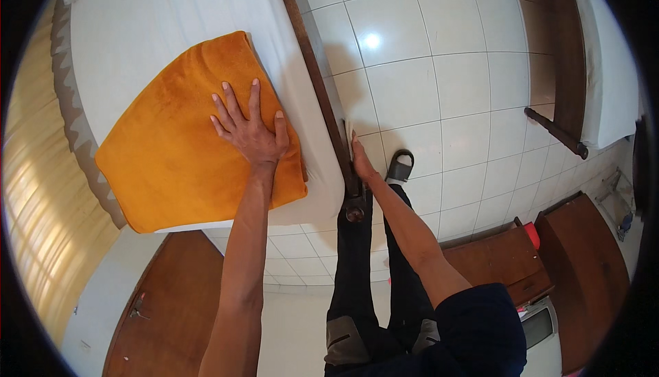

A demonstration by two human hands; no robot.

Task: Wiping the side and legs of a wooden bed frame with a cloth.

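Observation:
My left hand lies palm down with fingers spread on a folded orange blanket. The blanket rests near the corner of a mattress with a white sheet. My right hand is low on the floor side of the wooden bed frame, against its outer face near the corner post. A strip of pale cloth shows at its fingertips, between hand and frame; whether the fingers grip it is unclear.
Tiled floor lies right of the bed, with my sandalled foot on it. A second wooden bed stands at the far right. Wooden furniture is at lower right, a door at lower left, and yellow curtains hang at left.

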